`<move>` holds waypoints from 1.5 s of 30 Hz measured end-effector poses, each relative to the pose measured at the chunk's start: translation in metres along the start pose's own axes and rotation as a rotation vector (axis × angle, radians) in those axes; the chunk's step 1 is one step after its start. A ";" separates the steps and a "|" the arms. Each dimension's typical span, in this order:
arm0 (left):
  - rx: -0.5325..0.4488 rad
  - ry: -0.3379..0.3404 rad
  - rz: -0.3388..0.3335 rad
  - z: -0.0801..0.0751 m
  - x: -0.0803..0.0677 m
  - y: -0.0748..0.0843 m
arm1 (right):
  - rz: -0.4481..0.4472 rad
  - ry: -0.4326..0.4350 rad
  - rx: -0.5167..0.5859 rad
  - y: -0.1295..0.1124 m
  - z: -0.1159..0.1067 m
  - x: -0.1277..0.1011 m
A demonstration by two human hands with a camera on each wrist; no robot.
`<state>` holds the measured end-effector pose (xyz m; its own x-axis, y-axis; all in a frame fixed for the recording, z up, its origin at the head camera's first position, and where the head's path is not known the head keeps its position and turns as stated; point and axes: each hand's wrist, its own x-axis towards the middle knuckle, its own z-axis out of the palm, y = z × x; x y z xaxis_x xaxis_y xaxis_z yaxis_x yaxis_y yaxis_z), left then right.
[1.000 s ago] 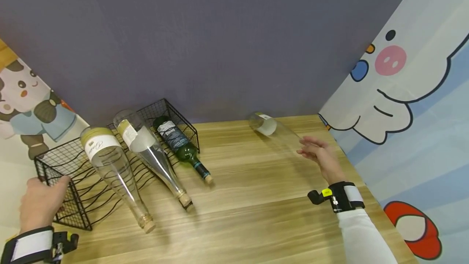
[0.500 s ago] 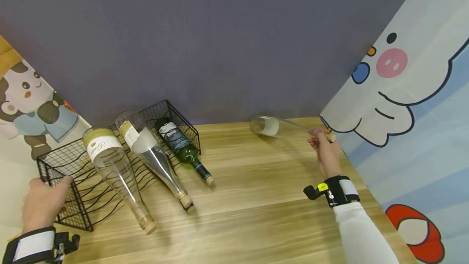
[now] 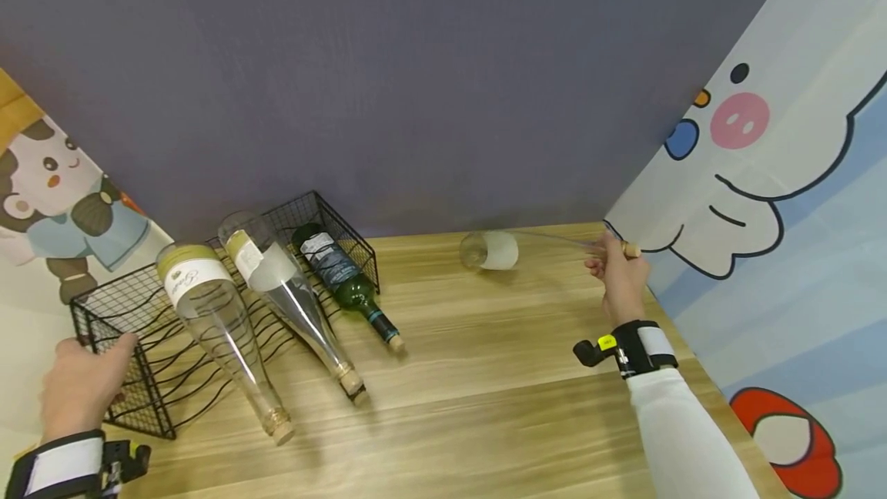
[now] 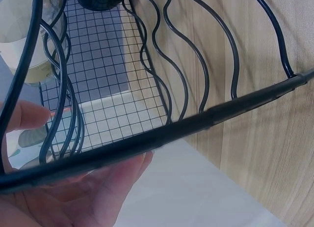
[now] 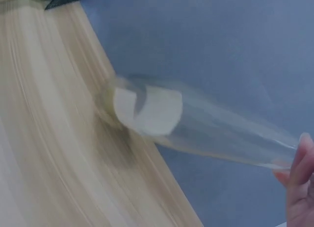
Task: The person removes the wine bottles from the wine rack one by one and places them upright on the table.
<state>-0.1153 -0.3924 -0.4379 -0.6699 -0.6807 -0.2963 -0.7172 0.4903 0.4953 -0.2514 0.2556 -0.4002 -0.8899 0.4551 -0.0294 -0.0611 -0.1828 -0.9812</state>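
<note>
Pinching the corked neck of a clear bottle, the right hand is holding it near the table's far right corner, fingers curled round the slim neck just behind the cork; the bottle's labelled body is lying low over the wooden table, seemingly touching it, while the neck is angling up toward the hand. In the right wrist view the bottle is showing as a motion-blurred streak with fingertips at its narrow end, so the exact contact cannot be told. At the near left, the left hand is gripping the front corner of a black wire rack, its fingers wrapping under the front bar. Three more bottles are lying in the rack with necks pointing forward: two clear ones and a green one. Judged from this grip, smooth glass held only at its thin end could be slipping or swinging, and the heavy base could be knocking the table or rolling toward the wall.
</note>
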 end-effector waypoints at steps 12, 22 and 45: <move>0.002 0.007 0.008 0.000 -0.002 0.002 | 0.083 0.046 -0.133 0.008 -0.007 0.026; -0.019 0.004 -0.004 0.001 -0.003 0.002 | -0.195 -0.052 -0.133 0.000 -0.001 0.004; -0.013 0.022 -0.002 0.002 -0.002 0.002 | -1.027 -0.165 -0.562 0.029 0.037 -0.057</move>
<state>-0.1153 -0.3890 -0.4376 -0.6640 -0.6936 -0.2793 -0.7159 0.4820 0.5052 -0.2194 0.1923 -0.4201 -0.5900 0.0394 0.8065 -0.6111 0.6310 -0.4779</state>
